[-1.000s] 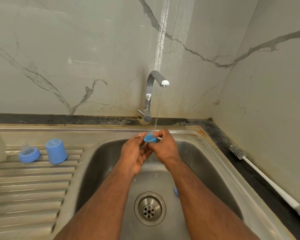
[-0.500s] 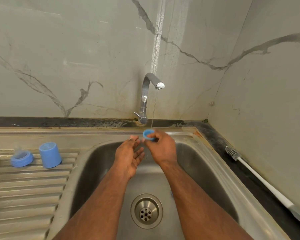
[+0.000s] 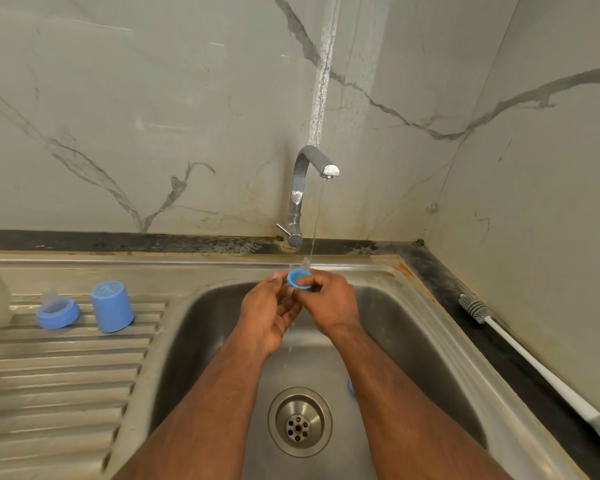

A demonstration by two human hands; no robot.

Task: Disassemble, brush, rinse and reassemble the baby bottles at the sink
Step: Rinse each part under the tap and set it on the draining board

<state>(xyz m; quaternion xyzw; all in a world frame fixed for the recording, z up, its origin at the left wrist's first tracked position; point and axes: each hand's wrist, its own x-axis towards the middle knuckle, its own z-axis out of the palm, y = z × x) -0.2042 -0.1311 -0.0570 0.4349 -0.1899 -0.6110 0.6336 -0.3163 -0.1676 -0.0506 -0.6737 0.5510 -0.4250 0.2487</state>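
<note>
Right hand [image 3: 329,303] pinching blue ring [image 3: 298,279], opening tilted up-left, under tap stream [image 3: 315,223]

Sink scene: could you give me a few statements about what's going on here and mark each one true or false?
1. Water runs from the tap. True.
2. The right hand holds a small blue ring under the stream. True.
3. The brush lies in the basin. False: it lies on the dark counter to the right of the sink.
4. The blue cap stands on the drainboard at left. True.
5. The left hand grips the tap. False: it is open beside the ring, over the basin.
</note>
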